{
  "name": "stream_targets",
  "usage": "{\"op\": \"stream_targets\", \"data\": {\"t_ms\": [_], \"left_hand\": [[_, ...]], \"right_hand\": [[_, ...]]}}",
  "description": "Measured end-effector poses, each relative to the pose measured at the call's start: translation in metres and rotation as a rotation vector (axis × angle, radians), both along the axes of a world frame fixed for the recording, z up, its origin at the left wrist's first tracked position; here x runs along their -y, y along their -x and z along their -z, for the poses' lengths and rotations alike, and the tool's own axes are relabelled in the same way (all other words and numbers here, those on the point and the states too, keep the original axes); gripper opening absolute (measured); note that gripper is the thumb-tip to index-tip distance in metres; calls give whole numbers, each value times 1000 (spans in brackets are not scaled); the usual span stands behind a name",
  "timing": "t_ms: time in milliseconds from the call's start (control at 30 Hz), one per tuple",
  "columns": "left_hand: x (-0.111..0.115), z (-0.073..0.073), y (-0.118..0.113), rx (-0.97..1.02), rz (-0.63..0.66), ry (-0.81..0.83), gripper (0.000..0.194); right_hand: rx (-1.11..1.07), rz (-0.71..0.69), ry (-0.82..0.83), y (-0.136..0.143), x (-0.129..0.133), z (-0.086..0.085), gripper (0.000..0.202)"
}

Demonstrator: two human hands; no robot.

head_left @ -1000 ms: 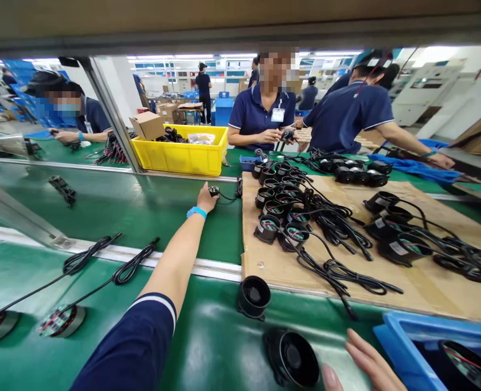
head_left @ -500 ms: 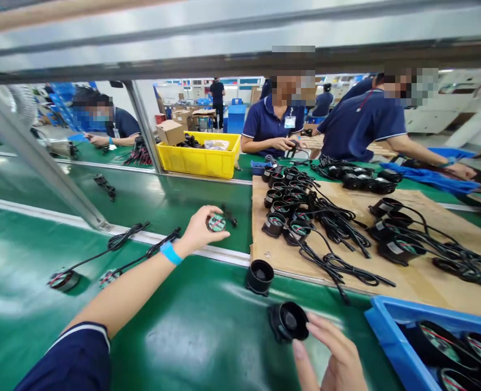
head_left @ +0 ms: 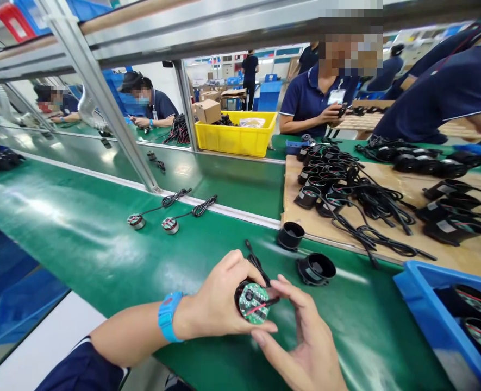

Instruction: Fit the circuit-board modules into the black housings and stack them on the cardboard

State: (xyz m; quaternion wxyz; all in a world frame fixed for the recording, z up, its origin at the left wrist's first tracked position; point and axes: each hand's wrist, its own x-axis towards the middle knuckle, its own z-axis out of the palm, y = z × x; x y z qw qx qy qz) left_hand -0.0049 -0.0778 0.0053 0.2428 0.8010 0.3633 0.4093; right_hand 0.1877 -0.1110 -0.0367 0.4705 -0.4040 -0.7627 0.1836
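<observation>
Left hand (head_left: 219,304) curled round small round black motor with green circuit board (head_left: 252,302), held just above glossy green conveyor belt (head_left: 101,244); right hand (head_left: 305,342) half open, fingertips touching motor's cable side; brown cardboard sheet (head_left: 460,255) and blue plastic bin (head_left: 423,304) border right; bare belt lies left.

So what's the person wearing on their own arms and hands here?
The left hand is bare, with a bright blue wristband at the wrist and a short navy sleeve with a white-striped cuff higher up the arm. The right hand is bare too: no glove or band shows, and its sleeve is out of view.
</observation>
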Motion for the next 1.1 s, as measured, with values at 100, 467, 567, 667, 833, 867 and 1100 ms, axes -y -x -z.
{"op": "stream_targets", "data": {"t_ms": [100, 467, 567, 667, 833, 867, 1100], "left_hand": [[14, -3, -2, 15, -5, -25, 52], [35, 16, -14, 22, -110, -287, 39], [38, 19, -16, 13, -105, -284, 40], [42, 19, -20, 23, -107, -233, 43], [53, 24, -23, 50, -125, -207, 61], [55, 25, -23, 41, -112, -216, 60], [58, 29, -23, -6, -64, -275, 56]], "right_hand": [[-77, -33, 59, 0, 15, 2, 44], [-248, 6, 274, 5, 53, 24, 36], [-273, 4, 301, 4, 56, 28, 36], [-234, 10, 243, 1, 55, 22, 45], [-67, -7, 78, -4, 50, 3, 52], [-56, 4, 61, -4, 50, 0, 48], [-63, 91, -79, -3, 54, 4, 44]]}}
